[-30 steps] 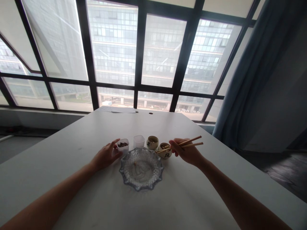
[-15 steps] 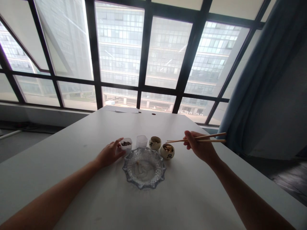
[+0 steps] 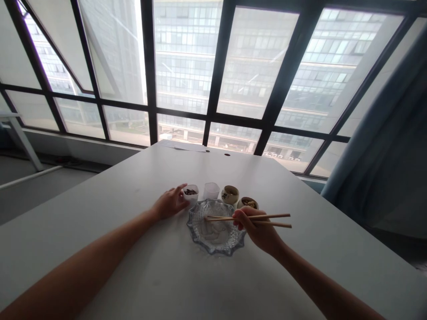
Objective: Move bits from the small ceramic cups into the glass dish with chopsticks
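While the left hand [image 3: 170,202] is bracing a small white cup [image 3: 192,199] with thumb and forefinger spread against its side, the right hand [image 3: 258,227] is pinching a pair of chopsticks [image 3: 275,216] between thumb and fingers. Taking twelve o'clock as toward the windows, the sticks are lying along a line from three to nine, their thick ends jutting out past the right hand and their thin tips pointing to nine.

Those tips are meeting inside the rim of the glass bowl [image 3: 209,247], a little toward ten from its middle; whether they are gripping anything or touching the bottom, I cannot tell. The right hand is sitting close at the bowl's three o'clock, controlling the tips, while the left is staying out at ten, just beside the rim.

Around the bowl's far side, four small vessels are standing in an arc: the white cup at eleven, holding dark pieces [image 3: 190,192]; a clear cup [image 3: 211,191] at twelve; a round pot [image 3: 228,197] at one; and a second pot [image 3: 240,205] at two, holding brownish pieces [image 3: 249,203] and hiding partly behind the right hand. Beneath everything, a white table [image 3: 160,280] is stretching toward the windows [image 3: 256,62], and a blue curtain [image 3: 383,115] is hanging at two.
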Available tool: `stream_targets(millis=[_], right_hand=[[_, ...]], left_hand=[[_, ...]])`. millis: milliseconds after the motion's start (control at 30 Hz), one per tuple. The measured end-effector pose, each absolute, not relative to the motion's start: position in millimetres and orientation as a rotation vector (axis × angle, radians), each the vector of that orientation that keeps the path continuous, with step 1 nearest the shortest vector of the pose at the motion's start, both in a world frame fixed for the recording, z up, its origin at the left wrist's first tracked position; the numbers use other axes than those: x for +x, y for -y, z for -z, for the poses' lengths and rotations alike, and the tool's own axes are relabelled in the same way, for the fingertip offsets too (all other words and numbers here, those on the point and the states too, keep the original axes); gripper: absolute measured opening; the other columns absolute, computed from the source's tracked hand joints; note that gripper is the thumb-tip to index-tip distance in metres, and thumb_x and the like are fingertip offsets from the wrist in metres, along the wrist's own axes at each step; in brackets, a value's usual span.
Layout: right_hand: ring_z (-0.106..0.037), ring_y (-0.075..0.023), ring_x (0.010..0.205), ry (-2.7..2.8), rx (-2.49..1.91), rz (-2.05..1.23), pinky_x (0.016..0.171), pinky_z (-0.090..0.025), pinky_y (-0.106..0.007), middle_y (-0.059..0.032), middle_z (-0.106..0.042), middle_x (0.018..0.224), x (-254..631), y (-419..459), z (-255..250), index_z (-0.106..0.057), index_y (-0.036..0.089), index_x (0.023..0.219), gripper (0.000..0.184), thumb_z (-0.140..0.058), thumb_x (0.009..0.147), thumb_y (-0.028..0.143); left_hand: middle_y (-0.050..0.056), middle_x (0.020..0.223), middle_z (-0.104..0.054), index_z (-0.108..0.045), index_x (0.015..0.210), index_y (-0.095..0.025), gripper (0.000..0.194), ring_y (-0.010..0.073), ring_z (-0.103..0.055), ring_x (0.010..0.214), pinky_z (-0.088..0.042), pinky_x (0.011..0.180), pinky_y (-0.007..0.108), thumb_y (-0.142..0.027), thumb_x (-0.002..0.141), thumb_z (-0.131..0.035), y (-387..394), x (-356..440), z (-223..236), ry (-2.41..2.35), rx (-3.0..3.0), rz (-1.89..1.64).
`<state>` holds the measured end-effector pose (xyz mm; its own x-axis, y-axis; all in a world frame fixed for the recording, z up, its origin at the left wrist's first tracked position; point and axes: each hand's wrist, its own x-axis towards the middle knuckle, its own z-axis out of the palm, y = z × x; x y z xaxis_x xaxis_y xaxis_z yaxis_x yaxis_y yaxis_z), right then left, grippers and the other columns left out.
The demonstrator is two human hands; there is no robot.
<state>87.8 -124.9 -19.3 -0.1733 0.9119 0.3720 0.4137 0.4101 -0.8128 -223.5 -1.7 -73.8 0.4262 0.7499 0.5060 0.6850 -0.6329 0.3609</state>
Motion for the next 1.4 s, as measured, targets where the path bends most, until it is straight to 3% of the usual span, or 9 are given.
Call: stream_targets(millis=[367, 1000, 1133, 1300, 1400], right_hand=[[-0.060, -0.0194, 0.057, 1.760, -1.118, -0.739, 0.052, -0.048, -0.031, -0.0061, -0.067, 0.064, 81.6, 127.8, 25.9, -0.065, 0.021, 0.069, 0.045, -0.058, 0.090, 0.060], [-0.055, -0.0124, 0.046, 1.993, -0.934, -0.379, 0.045, -0.041, -0.023, -0.0027, -0.061, 0.055, 82.7, 132.4, 23.0, -0.063, 0.017, 0.064, 0.046, -0.049, 0.100, 0.044], [-0.059, -0.0144, 0.047, 1.808, -0.983, -0.536, 0.044, -0.045, -0.024, -0.0049, -0.066, 0.058, 86.7, 126.1, 26.6, -0.067, 0.017, 0.069, 0.044, -0.055, 0.096, 0.050], [-0.056, -0.0135, 0.040, 1.334, -1.028, -0.756, 0.037, -0.044, -0.023, -0.0053, -0.065, 0.053, 97.6, 107.7, 24.7, -0.069, 0.015, 0.070, 0.052, -0.068, 0.080, 0.066], [-0.058, -0.0144, 0.044, 1.087, -1.009, -0.900, 0.037, -0.045, -0.022, -0.0060, -0.064, 0.053, 107.7, 96.2, 22.2, -0.068, 0.013, 0.068, 0.051, -0.076, 0.072, 0.064]], left_hand=[[0.013, 0.102, -0.069, -0.040, 0.143, -0.015, 0.067, 0.0290, -0.067, 0.097, -0.051, 0.088, 0.044, -0.046, 0.086, -0.060, 6.1, -222.3, 69.7, -1.307, 2.553, -0.968], [0.013, 0.104, -0.069, -0.037, 0.143, -0.017, 0.067, 0.0288, -0.067, 0.097, -0.051, 0.088, 0.044, -0.046, 0.086, -0.059, 4.1, -222.8, 71.4, -1.329, 2.572, -0.942], [0.013, 0.104, -0.069, -0.038, 0.143, -0.017, 0.067, 0.0285, -0.066, 0.098, -0.051, 0.089, 0.043, -0.046, 0.087, -0.059, 5.5, -222.4, 70.4, -1.333, 2.565, -0.938], [0.012, 0.105, -0.069, -0.039, 0.142, -0.019, 0.066, 0.0274, -0.067, 0.097, -0.051, 0.089, 0.042, -0.048, 0.086, -0.058, 6.6, -222.4, 68.3, -1.331, 2.566, -0.941], [0.012, 0.105, -0.069, -0.039, 0.143, -0.018, 0.068, 0.0281, -0.066, 0.098, -0.051, 0.090, 0.043, -0.049, 0.086, -0.058, 5.0, -222.7, 69.0, -1.342, 2.562, -0.928]])
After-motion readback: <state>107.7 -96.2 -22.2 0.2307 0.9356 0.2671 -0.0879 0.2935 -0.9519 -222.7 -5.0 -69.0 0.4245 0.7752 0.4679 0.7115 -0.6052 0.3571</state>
